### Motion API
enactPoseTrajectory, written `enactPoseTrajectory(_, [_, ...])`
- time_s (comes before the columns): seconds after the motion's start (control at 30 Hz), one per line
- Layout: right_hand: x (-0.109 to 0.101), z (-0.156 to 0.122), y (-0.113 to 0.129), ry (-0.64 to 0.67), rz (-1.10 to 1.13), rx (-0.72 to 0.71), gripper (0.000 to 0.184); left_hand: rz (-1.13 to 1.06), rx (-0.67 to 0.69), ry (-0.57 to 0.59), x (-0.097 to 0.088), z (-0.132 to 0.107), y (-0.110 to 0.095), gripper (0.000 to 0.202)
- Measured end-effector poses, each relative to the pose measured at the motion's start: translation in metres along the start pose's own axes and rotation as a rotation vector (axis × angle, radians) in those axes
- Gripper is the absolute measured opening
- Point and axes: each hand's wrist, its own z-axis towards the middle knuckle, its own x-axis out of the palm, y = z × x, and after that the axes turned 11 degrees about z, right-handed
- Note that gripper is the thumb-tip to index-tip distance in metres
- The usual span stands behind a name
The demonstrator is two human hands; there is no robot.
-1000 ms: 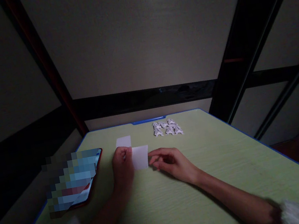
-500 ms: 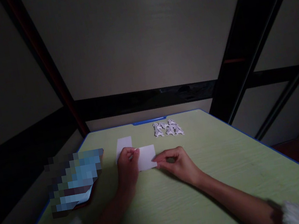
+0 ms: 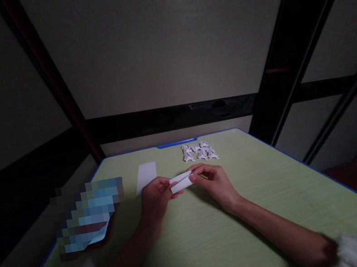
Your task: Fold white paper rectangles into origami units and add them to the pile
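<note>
A small white sheet of paper [image 3: 182, 184] is bent lengthwise into a narrow strip, its two long edges a little apart. My left hand [image 3: 155, 197] pinches its left end, thumb on the near side. At the right end, my right hand [image 3: 213, 185] grips it between thumb and fingers. Both hands hold the paper just above the table. Another white sheet [image 3: 146, 176] lies flat behind my left hand, partly covered by it. Several folded white paper figures [image 3: 199, 152] sit in a cluster beyond my right hand.
The light green table [image 3: 192, 250] has a blue edge. On its left lies a flat, blurred-out object [image 3: 101, 232] with a bluish surface and a dark reddish rim. A pale panelled wall [image 3: 164, 53] with dark strips rises behind the table.
The paper was flat and facing up; now it is bent over into a narrow strip. My right hand has moved slightly up and left, onto its right end.
</note>
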Motion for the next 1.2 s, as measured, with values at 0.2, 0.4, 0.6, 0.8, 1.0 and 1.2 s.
enactPoseTrajectory(0.2, [0.0015,-0.0017,0.0019,-0.126,-0.015,0.073,0.013,0.044,0.052,0.044,0.0013,-0.0055,-0.0023,0.018])
enactPoseTrajectory(0.4, [0.0007,-0.0015,0.0019,-0.178,-0.072,0.015,0.011,0.005,0.085,0.075,0.0035,-0.0088,-0.0044,0.027])
enactPoseTrajectory(0.6, [0.0013,-0.0037,0.0027,-0.165,-0.098,0.001,0.010,0.014,0.085,0.082,0.0050,-0.0069,-0.0006,0.032])
enactPoseTrajectory(0.8, [0.0028,-0.0039,0.0013,-0.169,-0.049,0.017,0.010,0.020,0.079,0.033,0.0047,-0.0079,-0.0030,0.027])
enactPoseTrajectory(1.0, [0.0029,-0.0025,-0.0018,-0.184,0.017,0.058,0.012,0.031,0.082,0.020,0.0034,-0.0089,-0.0042,0.029])
enactPoseTrajectory(1.2, [0.0045,-0.0027,0.0002,-0.193,0.098,0.087,0.015,-0.016,0.088,0.024,0.0034,-0.0095,-0.0034,0.028])
